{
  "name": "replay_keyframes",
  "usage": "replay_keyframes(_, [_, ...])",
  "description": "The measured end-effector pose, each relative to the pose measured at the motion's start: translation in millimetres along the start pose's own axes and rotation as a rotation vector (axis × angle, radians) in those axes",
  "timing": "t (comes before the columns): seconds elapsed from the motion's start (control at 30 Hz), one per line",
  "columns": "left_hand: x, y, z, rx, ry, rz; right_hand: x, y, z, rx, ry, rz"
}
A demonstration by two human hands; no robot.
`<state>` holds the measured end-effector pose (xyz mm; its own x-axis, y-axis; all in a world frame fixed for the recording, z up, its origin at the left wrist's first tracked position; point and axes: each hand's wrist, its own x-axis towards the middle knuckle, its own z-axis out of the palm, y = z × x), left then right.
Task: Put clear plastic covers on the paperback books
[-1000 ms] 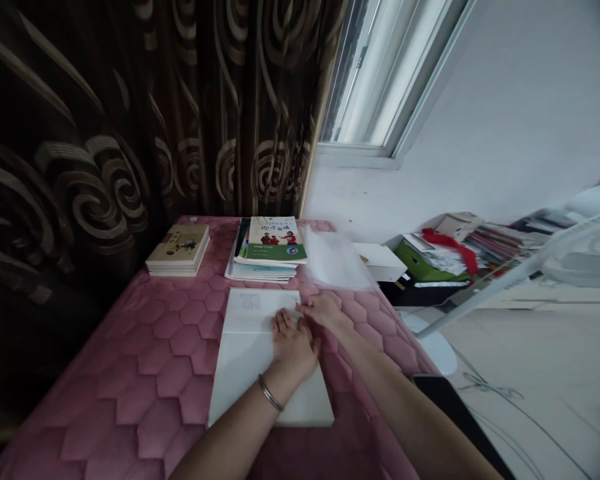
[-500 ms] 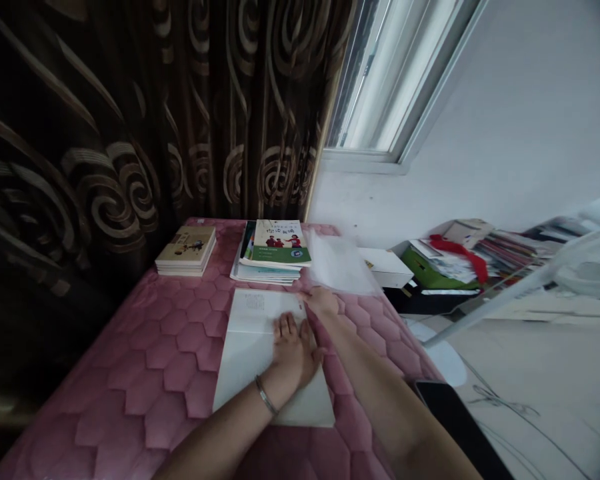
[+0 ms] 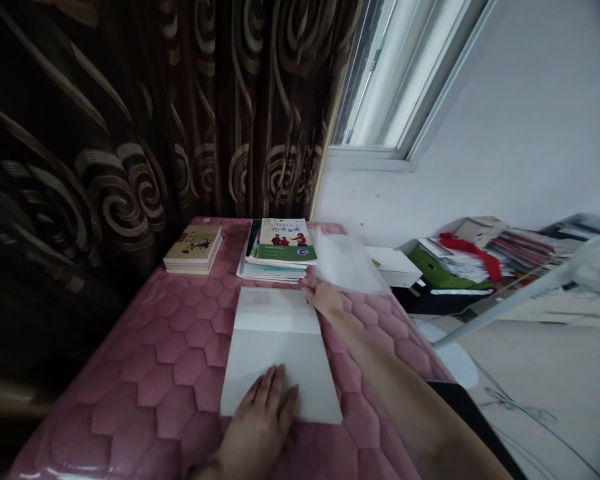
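A pale book (image 3: 275,353) lies opened out on the pink padded surface, a crease running across it and a small block of print on its far section. My left hand (image 3: 260,417) is flat on its near edge, fingers stretched and holding nothing. At the far right corner of the book, my right hand (image 3: 325,299) has its fingers curled closed on the edge; the fingertips are partly hidden. Just beyond is a stack of books (image 3: 280,250) topped by a green and white cover.
A smaller stack of tan-covered books (image 3: 194,250) sits at the far left. Clear plastic film (image 3: 350,261) lies right of the middle stack, near a white box (image 3: 393,265). Dark patterned curtains (image 3: 220,107) hang behind. A black object (image 3: 473,420) is beside the right edge.
My left hand has slid toward me, from the middle of the book to its near edge. My right hand stays at the far right corner. The view has shifted slightly.
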<state>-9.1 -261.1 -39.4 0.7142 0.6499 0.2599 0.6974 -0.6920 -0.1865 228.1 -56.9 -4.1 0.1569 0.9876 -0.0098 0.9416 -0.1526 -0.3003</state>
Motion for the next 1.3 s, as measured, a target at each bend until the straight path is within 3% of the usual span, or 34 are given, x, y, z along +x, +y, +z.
replay_keyframes(0.2, [16.9,-3.0,-9.1,0.108,-0.036,0.181,4.5,-28.0,-7.8,0.027,-0.074,-0.265])
replay_keyframes(0.37, [20.8,15.5,-9.2,0.181,0.024,0.179,15.6,-40.4,-8.4,-0.005,-0.182,-0.254])
replay_keyframes(0.47, [25.3,21.4,-9.8,0.167,-0.012,0.169,20.1,-42.5,-12.5,-0.011,-0.230,-0.242])
replay_keyframes(0.6, [24.1,18.2,-9.1,0.095,-0.031,0.177,22.2,-40.3,-20.6,0.046,-0.318,-0.256])
replay_keyframes(0.7, [18.3,10.4,-9.1,0.068,0.058,0.161,21.8,-34.2,-30.4,0.190,-0.390,-0.253])
replay_keyframes(0.83, [15.0,-19.6,-20.8,0.028,0.255,0.083,12.2,-15.3,-52.9,0.262,-0.330,-0.254])
replay_keyframes(0.97, [18.4,-78.7,-34.4,-0.094,0.352,-0.026,-22.1,15.3,-66.0,0.357,-0.288,-0.224])
replay_keyframes(1.13, [17.9,-143.7,-16.4,-0.257,0.400,-0.137,-87.0,46.8,-35.6,0.689,-0.213,-0.081])
replay_keyframes(1.3, [14.2,-154.4,11.2,-0.406,0.310,-0.127,-120.7,63.2,5.3,0.993,-0.120,0.053])
